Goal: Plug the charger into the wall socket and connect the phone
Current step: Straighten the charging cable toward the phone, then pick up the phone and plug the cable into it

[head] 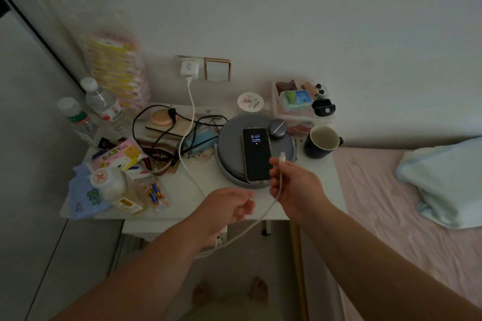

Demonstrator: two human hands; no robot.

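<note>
Charger: white block [189, 69] is sitting plugged into the wall socket [185, 59], just left of a gold-framed switch plate [217, 69].
Cable: white lead [190, 112] is hanging down from the charger, crossing the cluttered white table [198, 206], passing behind the left hand, looping below the table's front edge and rising into the right hand.
Right hand: hand [294, 187] is pinching the cable near its free end, thumb and fingers closed round it, with the connector tip [282, 157] poking up above the thumb.
Left hand: hand [229, 206] is hovering over the table's front edge with fingers loosely curled; whether it is touching the cable cannot be told.
Phone: handset [257, 155] is lying face up on a round grey lid [232, 148], screen lit and showing 8:49, its lower right corner just beside the right thumb; connector and phone are sitting apart, not joined.
Nearby: dark mug [322, 142] is standing right of the lid, a small grey oval case [277, 128] is resting at the phone's top right, and two water bottles [104, 103] are leaning at the table's left rear.
Bed: pink sheet [391, 203] and pale blue pillow [443, 180] are lying to the right.
</note>
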